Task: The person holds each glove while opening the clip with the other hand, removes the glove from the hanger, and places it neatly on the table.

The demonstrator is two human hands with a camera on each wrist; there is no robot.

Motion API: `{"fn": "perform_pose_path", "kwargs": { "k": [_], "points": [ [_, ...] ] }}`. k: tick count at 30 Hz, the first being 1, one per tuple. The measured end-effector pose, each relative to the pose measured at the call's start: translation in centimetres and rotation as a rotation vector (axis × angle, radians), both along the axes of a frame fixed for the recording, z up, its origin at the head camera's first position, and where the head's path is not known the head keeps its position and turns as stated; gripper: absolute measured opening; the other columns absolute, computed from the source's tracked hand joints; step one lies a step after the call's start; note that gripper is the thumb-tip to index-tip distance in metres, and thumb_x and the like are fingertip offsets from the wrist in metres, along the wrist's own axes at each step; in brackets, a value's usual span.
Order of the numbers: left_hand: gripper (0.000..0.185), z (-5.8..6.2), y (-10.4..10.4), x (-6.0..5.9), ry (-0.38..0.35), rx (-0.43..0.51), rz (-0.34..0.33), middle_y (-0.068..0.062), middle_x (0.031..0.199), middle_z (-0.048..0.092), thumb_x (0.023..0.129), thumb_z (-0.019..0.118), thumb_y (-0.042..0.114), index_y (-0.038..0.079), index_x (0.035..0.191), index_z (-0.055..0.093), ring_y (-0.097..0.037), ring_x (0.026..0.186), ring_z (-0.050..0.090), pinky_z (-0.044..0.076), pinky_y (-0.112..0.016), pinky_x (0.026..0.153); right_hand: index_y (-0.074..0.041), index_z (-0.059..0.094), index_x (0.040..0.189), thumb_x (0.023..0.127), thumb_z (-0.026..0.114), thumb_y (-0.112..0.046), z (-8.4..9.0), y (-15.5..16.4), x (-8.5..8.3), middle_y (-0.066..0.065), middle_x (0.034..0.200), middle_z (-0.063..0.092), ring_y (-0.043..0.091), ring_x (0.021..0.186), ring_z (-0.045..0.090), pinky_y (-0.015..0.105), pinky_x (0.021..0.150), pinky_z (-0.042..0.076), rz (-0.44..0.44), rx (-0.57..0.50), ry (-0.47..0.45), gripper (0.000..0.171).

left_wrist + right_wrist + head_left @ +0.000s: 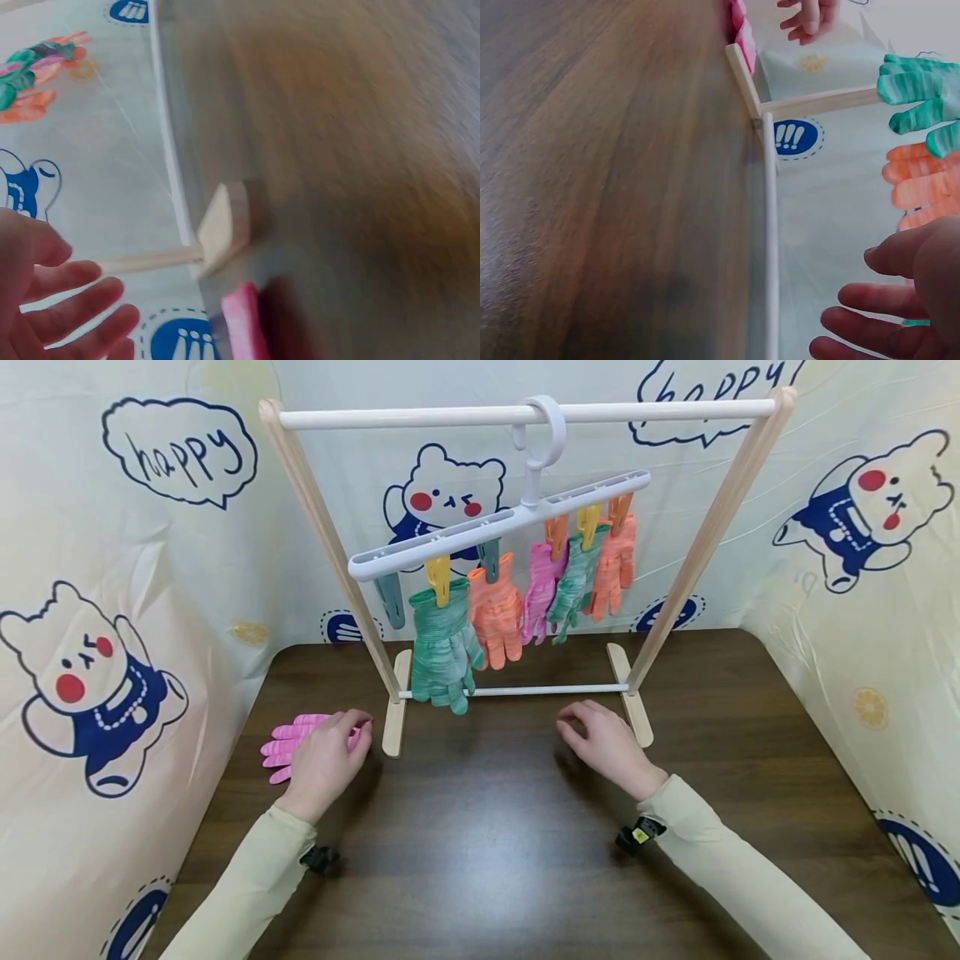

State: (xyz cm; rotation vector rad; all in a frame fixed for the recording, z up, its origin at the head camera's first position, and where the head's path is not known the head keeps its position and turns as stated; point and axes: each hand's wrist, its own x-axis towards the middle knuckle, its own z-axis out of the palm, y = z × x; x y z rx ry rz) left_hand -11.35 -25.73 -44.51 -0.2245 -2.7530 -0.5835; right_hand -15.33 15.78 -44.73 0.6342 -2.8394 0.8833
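Note:
A pink knit glove (281, 748) lies on the table at the left, fingers pointing left. My left hand (324, 766) is over its cuff side and hides part of it; in the left wrist view its fingers are loosely bent, holding nothing, with the pink glove tip below. Relaxed and holding nothing, my right hand (602, 745) hovers beside the rack's right foot (630, 695). From the tilted hanger (450, 537) hang a green glove (441, 643), an orange glove (497, 614), a pink glove (542, 593), and another green and orange pair farther right. A teal clip (389, 600) at its left end holds nothing.
A wooden rack with a white top bar (420, 417) carries the hanger by its hook (557, 435). Its left foot (397, 714) stands beside my left hand. A low white rod (547, 691) joins the posts. A printed cloth (187, 552) surrounds the dark table (480, 843).

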Motion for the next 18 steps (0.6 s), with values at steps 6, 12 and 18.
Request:
{"fn": "perform_pose_path", "kwargs": {
  "k": [6, 12, 18],
  "points": [
    [0.016, 1.2, 1.3, 0.0, 0.08, 0.1, -0.017, -0.017, 0.105, 0.075, 0.1, 0.066, 0.014, 0.005, 0.112, 0.073, -0.03, 0.08, 0.07, 0.058, -0.046, 0.06, -0.006, 0.075, 0.111, 0.1, 0.07, -0.018, 1.4, -0.7, 0.1, 0.009, 0.107, 0.073, 0.025, 0.096, 0.07, 0.047, 0.085, 0.057, 0.031, -0.06, 0.035, 0.017],
    [0.019, 2.6, 2.7, 0.0, 0.089, 0.188, -0.046, -0.014, 0.105, 0.074, 0.103, 0.064, 0.016, 0.003, 0.114, 0.073, -0.025, 0.079, 0.066, 0.058, -0.044, 0.068, -0.006, 0.075, 0.113, 0.102, 0.068, -0.02, 3.3, -1.5, 0.0, 0.008, 0.106, 0.073, 0.022, 0.092, 0.068, 0.045, 0.082, 0.057, 0.063, -0.105, 0.045, 0.019],
    [0.017, 3.3, 3.9, -0.4, 0.127, 0.244, -0.062, -0.011, 0.101, 0.072, 0.103, 0.064, 0.015, 0.004, 0.112, 0.073, -0.022, 0.078, 0.062, 0.057, -0.045, 0.07, -0.006, 0.074, 0.113, 0.102, 0.067, -0.021, 5.1, -2.0, 0.1, 0.008, 0.105, 0.072, 0.023, 0.089, 0.067, 0.043, 0.079, 0.056, 0.081, -0.132, 0.08, 0.02]
  ]
}}
